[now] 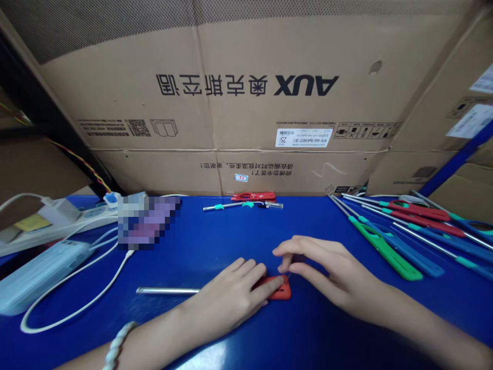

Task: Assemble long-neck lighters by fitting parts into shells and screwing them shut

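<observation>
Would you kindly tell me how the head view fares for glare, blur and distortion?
Head view: wide-angle distortion bows the cardboard box edges; pale glare streaks the blue table near the bottom edge; a pixelated patch masks something at left; left hand and right hand, at the red handle, look sharp.

Single head view, close above blue table [192, 246], facing forward-down toward cardboard box [231, 103].

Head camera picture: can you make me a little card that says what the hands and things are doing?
Left hand: lies flat on the red lighter
Right hand: pinches the lighter's end
Tube: metal, points left
Table: blue
Right side: row of long lighters, green, blue, red
Left side: power strip, white cable
Behind: cardboard box
</observation>
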The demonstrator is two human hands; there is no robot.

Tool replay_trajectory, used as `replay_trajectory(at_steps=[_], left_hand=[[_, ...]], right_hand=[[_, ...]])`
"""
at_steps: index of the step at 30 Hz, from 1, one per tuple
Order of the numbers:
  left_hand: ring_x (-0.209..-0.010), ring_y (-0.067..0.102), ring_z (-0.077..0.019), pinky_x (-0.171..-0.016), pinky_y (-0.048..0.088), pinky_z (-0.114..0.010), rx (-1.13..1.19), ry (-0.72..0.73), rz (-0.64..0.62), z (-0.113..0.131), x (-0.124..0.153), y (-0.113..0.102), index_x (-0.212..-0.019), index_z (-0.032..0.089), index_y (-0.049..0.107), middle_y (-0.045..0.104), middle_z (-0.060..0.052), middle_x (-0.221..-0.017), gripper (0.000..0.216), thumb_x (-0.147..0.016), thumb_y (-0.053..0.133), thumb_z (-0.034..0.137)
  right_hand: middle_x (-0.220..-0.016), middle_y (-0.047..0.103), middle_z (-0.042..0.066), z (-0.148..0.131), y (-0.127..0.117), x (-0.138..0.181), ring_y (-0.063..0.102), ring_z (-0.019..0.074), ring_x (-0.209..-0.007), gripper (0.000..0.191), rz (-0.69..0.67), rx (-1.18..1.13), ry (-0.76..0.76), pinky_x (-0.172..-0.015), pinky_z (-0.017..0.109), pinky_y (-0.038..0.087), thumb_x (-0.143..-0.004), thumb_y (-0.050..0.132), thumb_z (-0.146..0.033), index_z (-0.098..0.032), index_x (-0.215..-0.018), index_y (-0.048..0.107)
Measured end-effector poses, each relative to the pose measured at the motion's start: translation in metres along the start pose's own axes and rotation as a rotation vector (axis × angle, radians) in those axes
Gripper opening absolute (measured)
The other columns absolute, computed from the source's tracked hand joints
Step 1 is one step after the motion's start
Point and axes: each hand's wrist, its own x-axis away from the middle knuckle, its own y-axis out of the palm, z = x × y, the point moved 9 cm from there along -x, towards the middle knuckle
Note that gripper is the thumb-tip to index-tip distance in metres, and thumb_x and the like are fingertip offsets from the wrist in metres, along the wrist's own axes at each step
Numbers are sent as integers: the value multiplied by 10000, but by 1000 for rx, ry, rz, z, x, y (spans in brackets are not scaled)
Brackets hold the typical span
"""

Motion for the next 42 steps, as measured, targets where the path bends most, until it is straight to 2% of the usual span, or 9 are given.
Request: replay_trajectory(at_steps=[6,9,12,18,22,27,30,36,42], left_hand=[[-841,500,-214,-744,407,-333,2,-2,-11,-1,-1,0,-1318,191,438,532,-63,-955,352,-968,434,227],[-851,500,-212,-756,404,-333,1,0,-3,-1,-1,1,-1329,200,428,531,-63,-970,360,-971,431,232],[-853,504,-208,-768,403,-333,-1,3,13,-1,0,1,-1345,204,414,532,-63,-974,367,-980,408,238],[-851,506,-218,-763,412,-345,0,3,0,0,0,0,-1325,190,431,535,-63,-965,362,-964,436,220],[-860,506,-227,-763,412,-350,3,5,20,-1,-1,-1,-1316,188,439,534,-65,-961,362,-955,455,217],[-846,504,-217,-767,404,-345,6,-7,11,-2,0,2,-1333,212,422,531,-52,-951,378,-957,461,220],[-849,502,-219,-777,401,-351,2,-6,8,-1,0,3,-1326,204,426,532,-56,-961,377,-951,472,219],[-853,504,-220,-746,404,-335,4,5,40,-1,0,-3,-1303,191,446,536,-56,-951,351,-953,463,212],[-836,504,-208,-725,400,-319,16,8,63,-1,0,-4,-1315,197,445,536,-56,-938,348,-969,436,228]], right_hand=[[-838,644,68,-8,-2,4,616,188,-738,133,206,429,-111,-680,293,506,-958,425,-226,-168,-989,541],[-1014,636,89,-7,-2,0,608,187,-951,272,97,253,-46,-830,303,499,-941,375,-144,-165,-1187,489],[-1003,628,48,0,0,-1,614,134,-908,357,14,13,43,-822,253,503,-928,364,-91,-210,-1256,439],[-853,643,41,0,-1,7,621,157,-705,132,228,272,-82,-682,274,521,-924,502,-197,-192,-1055,513],[-997,656,92,-8,1,5,627,203,-934,275,174,336,-116,-822,330,528,-935,430,-176,-171,-1202,495],[-1340,454,138,-3,1,0,507,197,-1183,488,87,191,-26,-937,342,487,-905,348,-80,-181,-1382,366],[-1115,560,105,1,3,3,611,158,-915,398,151,211,-53,-757,275,533,-945,380,-126,-199,-1334,414],[-710,560,-3,-6,3,13,527,127,-557,74,355,384,-188,-530,236,444,-903,547,-208,-199,-950,490],[-1183,566,168,-10,6,10,537,244,-1134,398,231,238,-193,-845,368,511,-876,383,-111,-123,-1273,404]])
